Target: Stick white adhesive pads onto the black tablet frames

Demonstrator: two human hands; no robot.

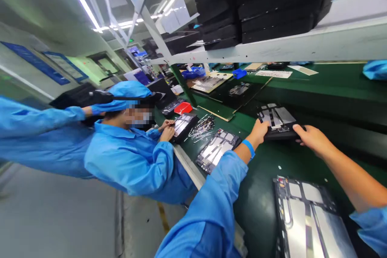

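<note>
Around us spreads a workshop (72, 213), and we stand at a long green bench (256, 197). Above it, a pale shelf (287, 46) bears a black stack (272, 4). To our left, a co-worker (133, 165) in blue has both hands at a similar dark piece. The near unit (302, 217), faced with silver plates, lies closest to us; a second unit (217, 151) lies by our left sleeve.

The held unit (275, 117) is ahead of us over the bench, between our hands, silver face up; whether its underside touches the green surface we cannot tell. Our left hand (259, 131) is closed on its left corner and our right hand (308, 137) pinches the near right corner, thumbs above; most of the fingers are hidden.

We judge it stiff and moderately heavy, its plates smooth enough to slip and its small exposed parts fragile. The dark outer rim looks the safest hold, two-handed, at opposite sides, kept level.
</note>
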